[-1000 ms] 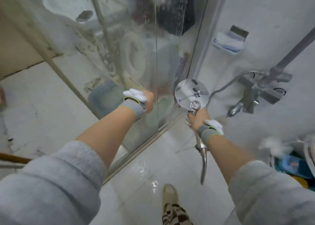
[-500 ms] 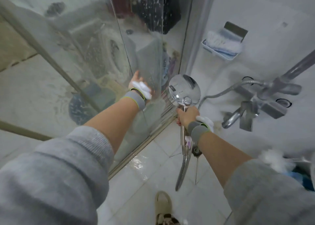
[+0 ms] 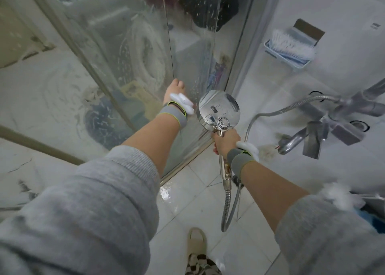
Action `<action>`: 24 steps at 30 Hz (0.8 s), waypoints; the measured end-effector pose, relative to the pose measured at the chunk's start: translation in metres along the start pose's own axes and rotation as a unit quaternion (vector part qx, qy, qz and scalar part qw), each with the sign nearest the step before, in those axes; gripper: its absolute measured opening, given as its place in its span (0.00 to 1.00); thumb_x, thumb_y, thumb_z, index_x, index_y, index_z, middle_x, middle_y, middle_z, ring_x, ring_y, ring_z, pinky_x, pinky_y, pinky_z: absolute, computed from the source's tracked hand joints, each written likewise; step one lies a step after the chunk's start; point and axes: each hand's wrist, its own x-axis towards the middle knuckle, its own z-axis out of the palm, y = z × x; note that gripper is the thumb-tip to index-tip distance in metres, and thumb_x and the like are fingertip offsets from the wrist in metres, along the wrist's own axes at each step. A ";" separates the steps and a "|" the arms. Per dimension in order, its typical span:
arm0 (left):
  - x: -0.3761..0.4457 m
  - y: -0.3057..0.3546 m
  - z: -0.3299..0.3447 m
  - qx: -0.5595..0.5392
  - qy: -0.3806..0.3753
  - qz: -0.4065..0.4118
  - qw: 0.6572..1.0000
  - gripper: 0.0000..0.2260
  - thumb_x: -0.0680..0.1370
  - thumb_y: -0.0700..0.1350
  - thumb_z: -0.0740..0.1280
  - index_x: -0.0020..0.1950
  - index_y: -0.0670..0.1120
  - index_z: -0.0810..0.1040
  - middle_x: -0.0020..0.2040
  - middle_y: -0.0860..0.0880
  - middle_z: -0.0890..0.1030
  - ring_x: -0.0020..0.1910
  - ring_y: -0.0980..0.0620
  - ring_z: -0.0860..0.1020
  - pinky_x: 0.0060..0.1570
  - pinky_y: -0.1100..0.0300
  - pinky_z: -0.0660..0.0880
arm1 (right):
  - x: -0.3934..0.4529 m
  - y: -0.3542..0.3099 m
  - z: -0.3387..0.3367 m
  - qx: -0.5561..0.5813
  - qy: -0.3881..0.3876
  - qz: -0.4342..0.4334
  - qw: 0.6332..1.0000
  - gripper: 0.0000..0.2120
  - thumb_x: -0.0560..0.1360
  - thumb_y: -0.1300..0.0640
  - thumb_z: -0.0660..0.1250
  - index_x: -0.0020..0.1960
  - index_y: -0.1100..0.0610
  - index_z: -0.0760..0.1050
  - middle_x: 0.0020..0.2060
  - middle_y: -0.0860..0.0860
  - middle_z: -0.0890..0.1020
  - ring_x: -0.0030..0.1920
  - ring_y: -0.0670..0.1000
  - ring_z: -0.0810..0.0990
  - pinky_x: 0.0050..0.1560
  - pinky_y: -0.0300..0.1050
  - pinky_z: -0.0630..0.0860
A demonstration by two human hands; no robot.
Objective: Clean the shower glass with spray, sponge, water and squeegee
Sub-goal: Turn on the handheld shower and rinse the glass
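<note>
A home bathroom, seen from inside a shower stall: wet shower glass [image 3: 129, 51] in a metal frame, white floor tiles [image 3: 187, 193], a chrome wall mixer tap [image 3: 325, 133] with its hose [image 3: 229, 208], and a wall-mounted tray [image 3: 291, 53] holding a scrubbing brush [image 3: 291, 43].

— The shower head [image 3: 218, 110]?
— Mirror-bright chrome, with a ribbed metal hose [image 3: 227, 207].
— The shower glass [image 3: 129, 51]?
— Clear, streaked, beaded wet.
— The floor tiles [image 3: 200, 193]?
— Glossy white. Sleeves [image 3: 100, 208]: soft grey knit.

Shower head [image 3: 218, 110] right of glass [image 3: 129, 51], tap [image 3: 295, 141] farther right
</note>
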 end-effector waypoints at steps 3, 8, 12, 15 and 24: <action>-0.002 0.000 0.008 0.016 0.023 0.004 1.000 0.19 0.81 0.54 0.53 0.69 0.51 0.71 0.68 0.50 0.72 0.67 0.48 0.65 0.67 0.57 0.57 | -0.004 0.011 0.013 0.017 -0.014 0.007 1.000 0.24 0.64 0.41 0.68 0.48 0.60 0.76 0.38 0.57 0.83 0.38 0.61 0.84 0.44 0.57 0.82; -0.022 0.003 0.021 0.009 0.026 -0.007 1.000 0.17 0.81 0.53 0.52 0.67 0.53 0.73 0.65 0.50 0.74 0.65 0.48 0.66 0.66 0.57 0.59 | -0.017 0.016 0.030 0.024 -0.021 0.015 0.999 0.28 0.63 0.41 0.68 0.50 0.63 0.74 0.39 0.58 0.83 0.39 0.61 0.83 0.43 0.58 0.82; -0.050 -0.005 0.034 0.021 0.026 -0.010 0.999 0.18 0.81 0.51 0.54 0.70 0.52 0.69 0.68 0.48 0.71 0.68 0.46 0.63 0.70 0.57 0.56 | -0.030 0.018 0.047 0.023 -0.030 -0.003 0.999 0.28 0.61 0.41 0.65 0.48 0.65 0.75 0.42 0.62 0.82 0.42 0.63 0.83 0.44 0.61 0.81; -0.072 -0.007 0.036 -0.001 0.037 -0.007 0.999 0.18 0.81 0.48 0.55 0.71 0.49 0.68 0.70 0.45 0.69 0.70 0.44 0.62 0.72 0.57 0.54 | -0.060 0.004 0.043 0.007 -0.040 -0.003 0.999 0.12 0.69 0.51 0.68 0.34 0.59 0.73 0.37 0.62 0.82 0.38 0.64 0.83 0.43 0.62 0.80; -0.137 -0.026 0.089 -0.026 0.006 -0.040 0.999 0.18 0.81 0.49 0.54 0.71 0.49 0.68 0.68 0.43 0.70 0.69 0.44 0.63 0.70 0.57 0.54 | -0.114 -0.011 0.085 -0.047 -0.106 -0.038 0.993 0.15 0.62 0.48 0.66 0.33 0.61 0.77 0.34 0.61 0.83 0.35 0.62 0.83 0.41 0.61 0.81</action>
